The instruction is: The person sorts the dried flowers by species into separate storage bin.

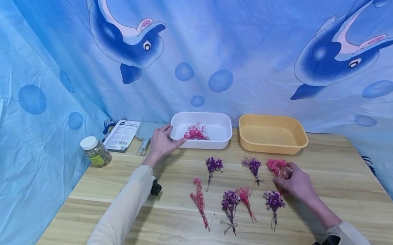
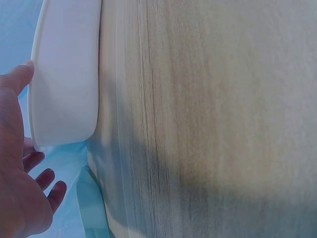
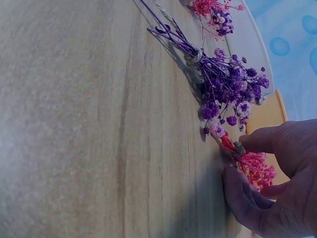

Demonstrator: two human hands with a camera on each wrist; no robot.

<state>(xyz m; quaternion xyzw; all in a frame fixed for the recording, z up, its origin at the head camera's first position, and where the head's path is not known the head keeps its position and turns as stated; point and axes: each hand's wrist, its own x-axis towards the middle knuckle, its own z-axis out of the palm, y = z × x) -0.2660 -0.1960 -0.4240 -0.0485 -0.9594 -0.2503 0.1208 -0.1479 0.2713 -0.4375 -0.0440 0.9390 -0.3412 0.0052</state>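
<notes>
My left hand [image 1: 161,143] touches the left front corner of a white plastic basin [image 1: 208,143]. In the left wrist view the thumb is against its rim, and the other fingers are loosely bent beside the end wall. Pink dried flowers [image 1: 196,134] lie inside this basin. At the right, my right hand [image 1: 297,183] has its thumb and fingers around a small bunch of pink dried flowers [image 1: 276,167], near the tie on its stems. Just left of it in the head view is a purple bunch [image 1: 252,165], while another purple bunch [image 1: 274,201] lies below.
A yellow basin [image 1: 272,148] stands right of the white one. More purple bunches [image 1: 230,203] and pink bunches [image 1: 198,201] lie mid-table. At the left are a jar [image 1: 96,152], a printed packet [image 1: 123,134] and a light blue-grey dustpan-like item [image 1: 145,132]. A curtain [image 1: 202,53] hangs behind.
</notes>
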